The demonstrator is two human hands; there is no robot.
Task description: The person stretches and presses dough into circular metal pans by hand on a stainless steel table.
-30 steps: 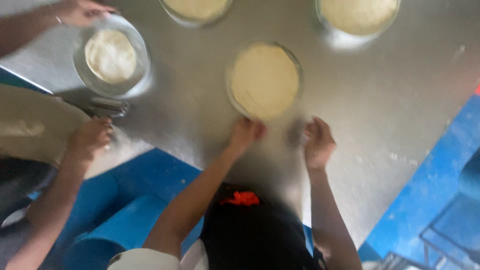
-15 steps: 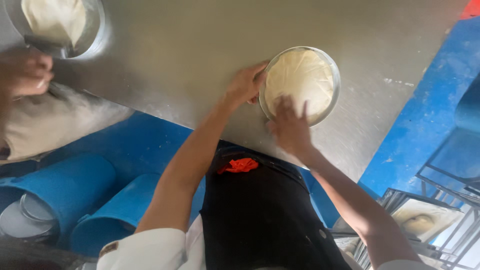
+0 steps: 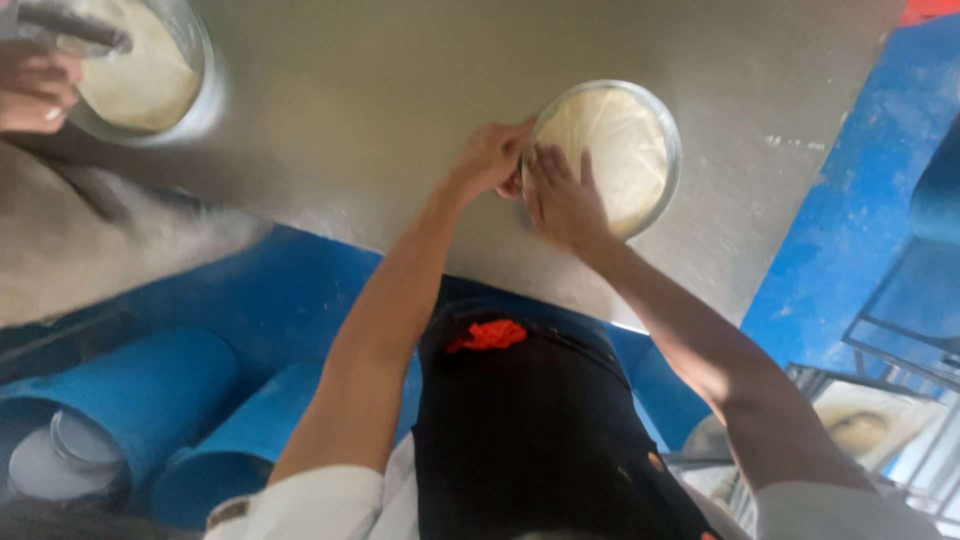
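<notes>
On the steel table (image 3: 400, 110), near its front edge, a round metal pan (image 3: 668, 140) holds a flat, pale disc of dough (image 3: 615, 150) that fills it almost to the rim. Left hand (image 3: 490, 160) grips the pan's near rim; right hand (image 3: 560, 200) lies open, fingers spread, on the dough. At far left, a second pan (image 3: 195, 90) holds similar dough beside another person's hand (image 3: 35, 85).

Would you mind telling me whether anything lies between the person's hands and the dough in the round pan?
Nothing visible does: the right hand already rests on the dough, and the left hand is at the pan rim.
</notes>
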